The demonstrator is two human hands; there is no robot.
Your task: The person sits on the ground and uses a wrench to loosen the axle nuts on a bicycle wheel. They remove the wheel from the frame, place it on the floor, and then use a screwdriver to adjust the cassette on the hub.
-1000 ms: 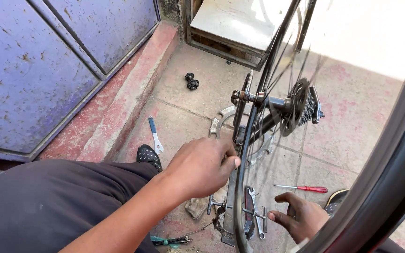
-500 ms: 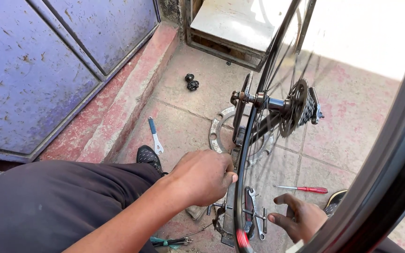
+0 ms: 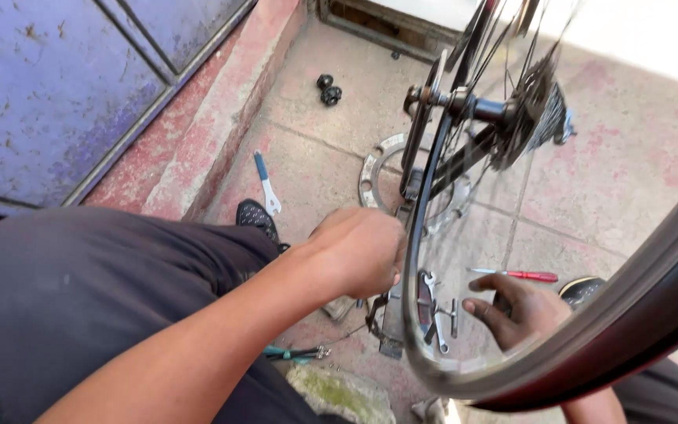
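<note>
Black rubber and a thin metal rim make up the bicycle wheel (image 3: 413, 235), upright between both hands, its hub and toothed cassette (image 3: 531, 110) above. Left hand (image 3: 359, 251), forearm stretched out from the dark trouser knee, is curled into a fist against the rim; what it pinches is hidden. Right hand (image 3: 519, 310) sits behind the spokes, fingers loosely bent by the brake parts. Red-handled screwdriver (image 3: 523, 275) and blue-handled flat spanner (image 3: 264, 182) lie on the concrete floor.
</note>
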